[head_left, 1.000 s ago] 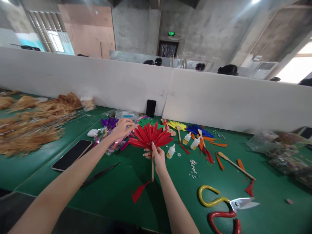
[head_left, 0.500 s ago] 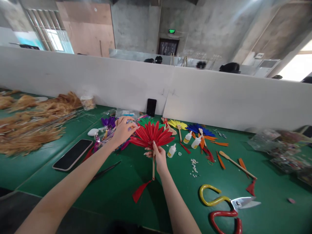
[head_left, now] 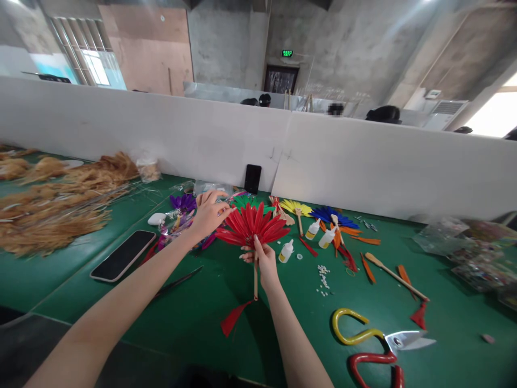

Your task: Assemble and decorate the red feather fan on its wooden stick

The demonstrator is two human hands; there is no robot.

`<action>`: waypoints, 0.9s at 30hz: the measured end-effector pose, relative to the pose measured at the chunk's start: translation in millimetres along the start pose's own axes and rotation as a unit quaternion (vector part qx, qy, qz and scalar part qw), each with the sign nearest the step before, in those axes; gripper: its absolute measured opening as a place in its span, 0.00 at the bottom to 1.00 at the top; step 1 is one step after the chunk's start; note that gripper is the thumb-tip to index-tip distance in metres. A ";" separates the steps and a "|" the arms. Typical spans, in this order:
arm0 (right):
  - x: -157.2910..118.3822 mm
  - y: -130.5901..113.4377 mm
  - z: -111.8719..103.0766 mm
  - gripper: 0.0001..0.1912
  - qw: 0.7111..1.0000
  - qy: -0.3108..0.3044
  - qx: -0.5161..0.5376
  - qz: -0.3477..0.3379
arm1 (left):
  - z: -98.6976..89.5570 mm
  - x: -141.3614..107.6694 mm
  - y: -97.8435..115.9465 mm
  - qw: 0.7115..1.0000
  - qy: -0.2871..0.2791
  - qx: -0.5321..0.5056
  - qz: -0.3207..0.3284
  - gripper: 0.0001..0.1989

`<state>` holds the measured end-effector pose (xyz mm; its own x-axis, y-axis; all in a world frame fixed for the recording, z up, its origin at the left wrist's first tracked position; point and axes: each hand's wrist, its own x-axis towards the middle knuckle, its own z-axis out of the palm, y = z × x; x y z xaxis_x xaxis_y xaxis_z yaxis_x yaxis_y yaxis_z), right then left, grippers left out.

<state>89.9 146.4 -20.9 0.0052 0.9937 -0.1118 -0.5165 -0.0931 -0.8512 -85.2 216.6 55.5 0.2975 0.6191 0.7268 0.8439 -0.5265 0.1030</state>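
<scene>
A fan of red feathers (head_left: 252, 223) stands spread out in front of me on a thin wooden handle (head_left: 256, 277), with a red tassel (head_left: 235, 319) hanging from its lower end. My right hand (head_left: 263, 261) is closed around the top of the handle, its thumb pressed at the base of the feathers. At the fan's upper left, my left hand (head_left: 210, 215) has bent fingers, and its fingertips meet the tip of an outer feather. What lies behind the fingertips is partly hidden.
Glue bottles (head_left: 286, 251) and white beads (head_left: 323, 280) lie right of the fan. Large scissors (head_left: 388, 345) rest open at front right. Yellow (head_left: 297, 207) and blue (head_left: 333, 216) fans are behind. A phone (head_left: 123, 256) and tan fibres (head_left: 81, 199) occupy the left; a white partition (head_left: 343, 156) bounds the back.
My left hand has shifted slightly at the fan's upper left edge, its fingers lifting a little. My right hand keeps the fan in the same place. The view has moved slightly.
</scene>
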 end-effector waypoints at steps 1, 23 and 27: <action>0.0 0.3 -0.1 0.22 1.000 0.000 0.000 -0.003 | 1.7 -0.7 -1.1 1.000 -0.003 0.000 -0.007 0.11; 5.2 6.3 -0.1 0.23 1.000 0.010 -0.016 -0.013 | 7.5 19.1 -2.6 0.985 -0.057 -0.098 -0.132 0.06; 6.1 8.5 -1.2 0.23 1.000 0.007 -0.014 -0.014 | 14.7 22.6 -2.0 0.985 -0.061 -0.095 -0.127 0.09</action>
<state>86.6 151.6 -29.4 0.0324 0.9950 -0.0946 -0.4916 -0.0665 -0.8683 -73.6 240.2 61.7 0.1483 0.8041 0.5757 0.8022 -0.4382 0.4055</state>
